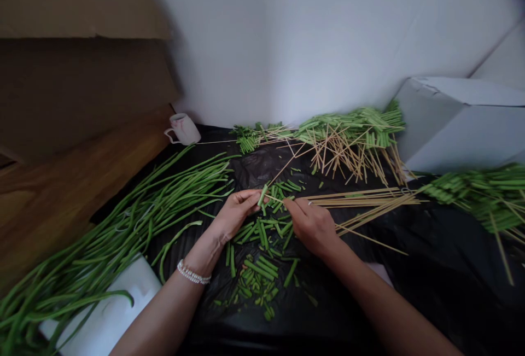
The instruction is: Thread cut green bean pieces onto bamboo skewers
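Note:
Between finger and thumb, my left hand pinches a short cut piece of long bean. My right hand is closed on a thin bamboo skewer, which meets the bean piece. Below both hands, many cut bean pieces lie scattered on black plastic sheeting. Loose bamboo skewers are spread beside and beyond my right hand. Left of my left hand lies a big heap of whole long beans.
Skewers threaded with bean pieces are piled at the back, with another pile at the far right. A white mug stands back left. A white box stands at right, a cardboard box at left. White wall behind.

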`<state>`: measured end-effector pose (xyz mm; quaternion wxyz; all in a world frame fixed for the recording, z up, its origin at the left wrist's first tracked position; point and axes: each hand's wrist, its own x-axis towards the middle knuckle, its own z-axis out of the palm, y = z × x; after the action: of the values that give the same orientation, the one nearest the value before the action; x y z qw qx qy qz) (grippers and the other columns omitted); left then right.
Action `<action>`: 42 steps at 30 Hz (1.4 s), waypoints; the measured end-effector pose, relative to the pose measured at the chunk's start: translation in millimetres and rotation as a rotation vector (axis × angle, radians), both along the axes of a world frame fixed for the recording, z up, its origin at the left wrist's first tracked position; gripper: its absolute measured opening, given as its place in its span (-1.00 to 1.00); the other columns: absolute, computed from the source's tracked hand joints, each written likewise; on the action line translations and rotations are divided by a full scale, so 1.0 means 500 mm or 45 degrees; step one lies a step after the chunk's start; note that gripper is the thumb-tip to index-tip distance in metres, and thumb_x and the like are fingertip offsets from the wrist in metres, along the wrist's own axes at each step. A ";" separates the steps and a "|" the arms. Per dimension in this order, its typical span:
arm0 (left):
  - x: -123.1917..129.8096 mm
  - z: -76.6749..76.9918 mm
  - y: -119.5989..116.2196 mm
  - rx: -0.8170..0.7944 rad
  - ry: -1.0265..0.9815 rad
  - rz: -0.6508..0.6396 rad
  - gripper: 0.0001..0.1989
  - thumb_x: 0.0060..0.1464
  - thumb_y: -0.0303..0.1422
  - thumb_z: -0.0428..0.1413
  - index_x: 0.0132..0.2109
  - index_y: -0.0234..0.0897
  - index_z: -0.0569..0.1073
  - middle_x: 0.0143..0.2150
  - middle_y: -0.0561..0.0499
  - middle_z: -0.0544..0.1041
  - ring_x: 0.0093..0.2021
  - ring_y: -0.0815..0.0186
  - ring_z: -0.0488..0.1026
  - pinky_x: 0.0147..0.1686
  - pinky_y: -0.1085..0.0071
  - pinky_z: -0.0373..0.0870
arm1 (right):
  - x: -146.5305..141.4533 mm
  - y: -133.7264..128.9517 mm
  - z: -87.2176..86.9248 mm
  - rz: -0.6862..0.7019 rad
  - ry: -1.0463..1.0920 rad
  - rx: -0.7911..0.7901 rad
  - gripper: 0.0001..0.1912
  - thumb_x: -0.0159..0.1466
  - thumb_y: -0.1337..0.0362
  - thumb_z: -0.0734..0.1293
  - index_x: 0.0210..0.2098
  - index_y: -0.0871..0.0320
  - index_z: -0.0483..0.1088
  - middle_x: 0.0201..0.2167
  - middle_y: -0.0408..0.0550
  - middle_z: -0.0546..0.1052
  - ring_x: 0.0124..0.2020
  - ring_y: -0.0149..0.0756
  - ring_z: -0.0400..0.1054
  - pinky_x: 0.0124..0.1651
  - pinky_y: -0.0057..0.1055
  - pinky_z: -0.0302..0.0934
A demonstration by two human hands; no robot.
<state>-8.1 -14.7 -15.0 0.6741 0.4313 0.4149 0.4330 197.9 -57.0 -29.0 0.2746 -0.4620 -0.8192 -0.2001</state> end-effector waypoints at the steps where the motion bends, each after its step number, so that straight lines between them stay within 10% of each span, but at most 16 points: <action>1: -0.001 0.000 0.001 -0.004 0.005 0.006 -0.69 -0.06 -0.26 0.29 -0.15 -0.28 0.60 -0.27 -0.07 0.60 -0.24 0.37 0.46 -0.21 0.49 0.33 | 0.001 0.001 -0.001 -0.001 0.006 0.005 -0.68 0.23 0.49 0.16 -0.08 0.20 0.41 -0.44 -0.12 0.43 -0.45 -0.39 0.23 -0.38 -0.42 -0.01; 30: 0.000 -0.002 0.003 0.160 0.229 0.131 -0.75 -0.12 -0.22 0.30 -0.29 -0.28 0.61 -0.37 -0.03 0.58 -0.39 0.37 0.42 -0.30 0.45 0.30 | 0.017 0.010 0.004 -0.052 0.031 0.006 -0.68 0.25 0.46 0.16 -0.06 0.19 0.40 -0.46 -0.14 0.42 -0.47 -0.41 0.22 -0.42 -0.41 -0.04; 42: -0.043 0.036 -0.009 0.951 1.023 -0.764 -0.58 -0.14 -0.62 0.09 -0.16 -0.12 0.58 -0.13 0.01 0.47 -0.07 0.23 0.35 0.07 0.27 0.15 | 0.028 0.015 0.002 -0.091 0.048 0.001 -0.74 0.28 0.41 0.18 -0.11 0.16 0.43 -0.47 -0.16 0.42 -0.46 -0.41 0.23 -0.40 -0.41 -0.04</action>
<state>-29.3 -19.1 3.1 0.3615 0.8647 0.3174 0.1448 211.9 -49.5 -28.0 0.2829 -0.4944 -0.7969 -0.2015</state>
